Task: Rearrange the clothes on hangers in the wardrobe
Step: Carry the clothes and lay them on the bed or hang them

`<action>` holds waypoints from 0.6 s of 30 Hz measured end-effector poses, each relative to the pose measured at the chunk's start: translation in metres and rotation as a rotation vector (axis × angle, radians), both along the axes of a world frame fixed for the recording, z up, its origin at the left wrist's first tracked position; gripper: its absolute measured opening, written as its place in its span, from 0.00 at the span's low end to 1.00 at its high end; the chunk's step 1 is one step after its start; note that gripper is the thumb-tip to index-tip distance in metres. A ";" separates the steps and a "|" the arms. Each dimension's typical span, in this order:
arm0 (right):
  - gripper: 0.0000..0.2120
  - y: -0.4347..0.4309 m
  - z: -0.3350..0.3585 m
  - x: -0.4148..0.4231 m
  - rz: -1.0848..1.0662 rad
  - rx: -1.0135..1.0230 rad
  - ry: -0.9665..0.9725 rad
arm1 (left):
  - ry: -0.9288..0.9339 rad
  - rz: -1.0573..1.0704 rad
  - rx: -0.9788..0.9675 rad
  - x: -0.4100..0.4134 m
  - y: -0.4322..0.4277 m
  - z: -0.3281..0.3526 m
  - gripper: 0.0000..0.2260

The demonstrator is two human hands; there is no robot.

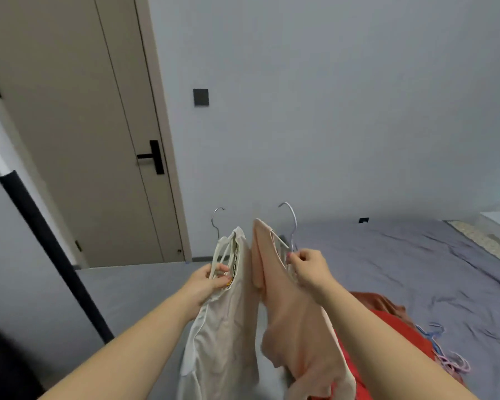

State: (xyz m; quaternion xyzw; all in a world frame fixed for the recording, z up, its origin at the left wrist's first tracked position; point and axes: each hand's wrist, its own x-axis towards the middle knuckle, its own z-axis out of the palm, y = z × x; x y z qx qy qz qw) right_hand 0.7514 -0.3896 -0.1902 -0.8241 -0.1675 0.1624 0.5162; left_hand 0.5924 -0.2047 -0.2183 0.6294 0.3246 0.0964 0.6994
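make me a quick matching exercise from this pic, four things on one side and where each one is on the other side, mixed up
Things:
1. cream garment
2. pink garment
3. red garment
4. loose hangers

Places:
A. held up by the right hand
B. on the bed, bare, at the lower right of the view
C. held up by the left hand
D. on the bed, right beside the right forearm

Pairs: 1-C, 2-A, 3-D, 4-B

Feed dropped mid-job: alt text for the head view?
Left hand grips a white hanger bearing a cream top, right hand pinches a blue hanger bearing a pink top, both held up beside a grey bed. Red clothes and spare hangers lie on it; a closed door stands left.
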 end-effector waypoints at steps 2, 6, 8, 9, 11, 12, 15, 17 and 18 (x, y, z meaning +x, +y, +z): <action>0.11 0.032 0.004 -0.018 0.057 0.081 0.071 | -0.046 0.061 0.022 -0.010 0.011 0.003 0.02; 0.09 0.081 0.011 -0.055 0.236 0.142 0.176 | -0.094 0.193 0.014 -0.028 0.027 0.005 0.09; 0.07 0.102 0.012 -0.070 0.341 0.141 0.240 | -0.110 0.222 -0.027 -0.040 0.034 0.006 0.08; 0.07 0.113 0.012 -0.076 0.387 0.133 0.268 | -0.105 0.230 -0.035 -0.046 0.038 0.007 0.08; 0.07 0.133 0.011 -0.086 0.476 0.124 0.289 | -0.085 0.241 -0.029 -0.059 0.045 0.007 0.12; 0.07 0.142 0.011 -0.090 0.525 0.123 0.293 | -0.079 0.250 -0.029 -0.065 0.048 0.008 0.16; 0.10 0.164 0.011 -0.105 0.684 0.118 0.295 | -0.106 0.298 -0.087 -0.078 0.054 0.012 0.21; 0.12 0.174 0.012 -0.115 0.770 0.096 0.293 | -0.119 0.354 -0.098 -0.083 0.053 0.015 0.22; 0.11 0.180 0.012 -0.120 0.808 0.082 0.288 | -0.109 0.388 -0.089 -0.086 0.053 0.015 0.22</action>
